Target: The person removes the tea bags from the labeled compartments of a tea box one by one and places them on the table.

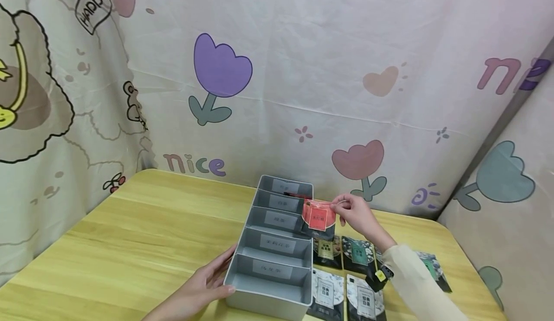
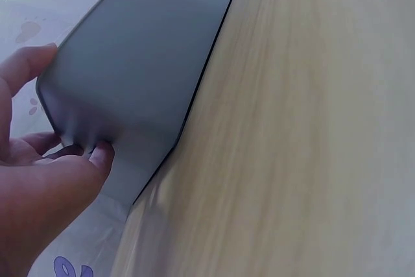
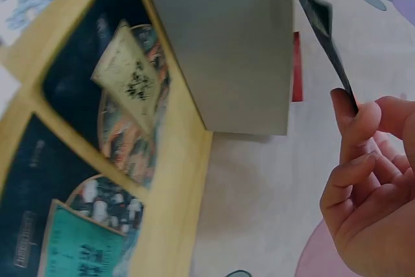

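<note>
My right hand [image 1: 357, 215] pinches the upper corner of a red and black tea pouch [image 1: 318, 217], which hangs over the right side of the grey divided box [image 1: 268, 304]. Edge-on, the pouch [image 3: 334, 56] looks like a thin dark strip between thumb and fingers in the right wrist view. My left hand [image 1: 201, 282] grips the box's near left corner, its thumb by the front wall and its fingers along the side [image 2: 136, 63]. Each compartment has a pale label on its divider. Another red pouch [image 1: 298, 195] pokes up in a far compartment.
Several dark pouches lie right of the box: one with a yellow label [image 1: 326, 251], one with a green label [image 1: 358, 253], two with white fronts [image 1: 365, 299]. Another green-labelled pouch [image 1: 433, 268] is partly behind the right sleeve. Printed cloth [image 1: 281, 95] hangs behind the wooden table [image 1: 173, 215].
</note>
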{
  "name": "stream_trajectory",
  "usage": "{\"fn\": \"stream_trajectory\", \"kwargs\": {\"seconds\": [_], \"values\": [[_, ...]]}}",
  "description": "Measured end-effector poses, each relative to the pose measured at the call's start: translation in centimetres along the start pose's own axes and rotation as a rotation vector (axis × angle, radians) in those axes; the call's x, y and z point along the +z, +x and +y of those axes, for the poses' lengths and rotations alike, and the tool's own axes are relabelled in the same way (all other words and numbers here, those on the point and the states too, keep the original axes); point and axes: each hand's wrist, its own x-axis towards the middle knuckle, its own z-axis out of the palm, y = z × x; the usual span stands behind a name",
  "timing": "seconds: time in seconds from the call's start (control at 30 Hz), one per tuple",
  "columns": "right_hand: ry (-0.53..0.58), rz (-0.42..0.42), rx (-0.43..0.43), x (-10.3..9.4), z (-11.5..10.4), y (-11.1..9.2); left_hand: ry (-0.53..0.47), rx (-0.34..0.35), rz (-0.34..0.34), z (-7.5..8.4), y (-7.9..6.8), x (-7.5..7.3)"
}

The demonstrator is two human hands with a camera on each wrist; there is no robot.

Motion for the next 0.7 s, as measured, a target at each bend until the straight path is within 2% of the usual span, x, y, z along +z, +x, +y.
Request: {"fn": "stream_trajectory", "kwargs": {"seconds": [0.13,0.37,0.6,0.7], "values": [[0.018,-0.005,0.025,-0.2,0.7,-0.7,0.003,-0.016,0.0,0.1,0.0,0.0],[0.147,0.029,0.145,-1.2,1.6,-2.8,0.019,-0.119,0.024,0.7,0.0,-0.2],[0.191,0.072,0.249,-2.0,3.6,-5.4,0.011,-0.12,0.021,0.7,0.2,-0.1],[0.232,0.12,0.289,-2.3,4.6,-6.5,0.01,-0.089,0.022,0.6,0.1,0.0]]}}
